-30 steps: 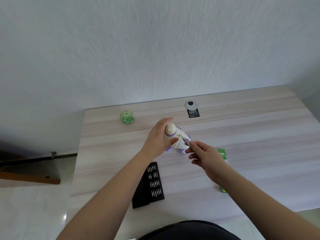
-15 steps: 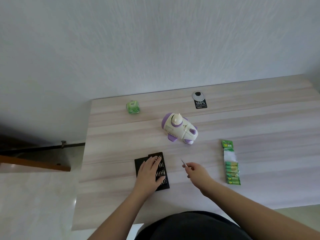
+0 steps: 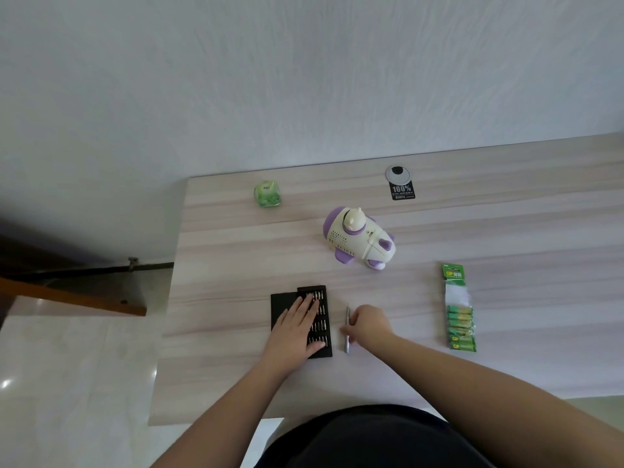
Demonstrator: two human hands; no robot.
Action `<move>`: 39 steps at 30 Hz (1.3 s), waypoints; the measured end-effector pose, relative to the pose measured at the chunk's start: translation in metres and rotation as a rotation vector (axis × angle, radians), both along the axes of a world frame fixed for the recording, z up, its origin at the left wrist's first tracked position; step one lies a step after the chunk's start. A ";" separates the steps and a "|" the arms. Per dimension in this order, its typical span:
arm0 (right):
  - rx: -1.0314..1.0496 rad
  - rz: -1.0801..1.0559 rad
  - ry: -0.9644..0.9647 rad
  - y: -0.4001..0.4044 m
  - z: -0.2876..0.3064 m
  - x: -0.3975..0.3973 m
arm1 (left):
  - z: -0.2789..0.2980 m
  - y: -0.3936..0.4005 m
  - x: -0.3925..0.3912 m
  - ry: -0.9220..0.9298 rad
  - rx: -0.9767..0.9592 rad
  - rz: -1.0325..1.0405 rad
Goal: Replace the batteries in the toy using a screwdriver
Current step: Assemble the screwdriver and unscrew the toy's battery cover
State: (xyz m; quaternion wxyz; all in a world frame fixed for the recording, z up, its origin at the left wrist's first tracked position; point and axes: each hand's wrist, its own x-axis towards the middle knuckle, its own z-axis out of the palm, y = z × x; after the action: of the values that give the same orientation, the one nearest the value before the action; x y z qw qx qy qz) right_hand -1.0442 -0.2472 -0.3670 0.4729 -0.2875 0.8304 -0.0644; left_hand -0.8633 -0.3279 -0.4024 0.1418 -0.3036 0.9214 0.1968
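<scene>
- The step in hand looks like setting the screwdriver [image 3: 347, 327] down beside the bit case [image 3: 301, 320], or fetching a bit from it; do it well by pinning the case flat so nothing skates on the bench [image 3: 506, 238].
- Left hand [image 3: 297, 324] lies spread, palm down, on the case, gripping nothing.
- Right hand [image 3: 368, 324] has its grip narrow, fingertips on the screwdriver's shaft (which seems to rest on the bench).
- The toy [image 3: 359, 239] stands apart, farther back; the batteries [image 3: 461, 327] lie to the right.
</scene>
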 end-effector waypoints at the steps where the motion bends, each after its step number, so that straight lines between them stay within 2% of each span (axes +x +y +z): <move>1: 0.006 0.016 0.007 -0.002 -0.001 0.002 | -0.001 0.001 0.000 -0.003 0.007 -0.002; 10: 0.008 0.038 -0.014 -0.007 -0.001 0.001 | 0.000 0.001 0.001 -0.017 0.036 -0.006; 13: -0.086 -0.040 -0.014 0.001 0.011 -0.007 | 0.002 0.000 0.000 -0.016 0.037 0.010; 16: -0.232 -0.169 0.072 0.009 0.032 -0.026 | 0.005 -0.002 -0.005 0.007 0.059 0.047; 18: -0.320 -0.259 0.141 0.011 0.047 -0.042 | 0.011 -0.004 -0.012 0.083 0.063 0.093; 22: -0.519 -0.358 0.258 0.006 0.080 -0.074 | 0.029 -0.015 -0.039 0.368 0.055 0.166; 27: -0.771 -0.206 0.298 -0.018 0.096 -0.095 | 0.074 -0.041 -0.099 0.696 0.003 0.169; 30: -0.766 -0.061 0.344 -0.033 0.095 -0.097 | 0.087 -0.055 -0.133 0.657 -0.038 0.216; 34: -0.650 0.026 0.398 -0.049 0.086 -0.095 | 0.087 -0.066 -0.159 0.535 0.043 0.286; 39: -0.631 0.108 0.443 -0.054 0.083 -0.099 | 0.077 -0.074 -0.163 0.558 0.142 0.319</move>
State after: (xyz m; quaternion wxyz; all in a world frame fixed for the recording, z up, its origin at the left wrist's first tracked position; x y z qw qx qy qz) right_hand -1.1432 -0.3013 -0.2841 0.1731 -0.4689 0.8355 -0.2281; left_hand -1.0261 -0.4022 -0.3258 -0.1282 -0.3679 0.8494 0.3559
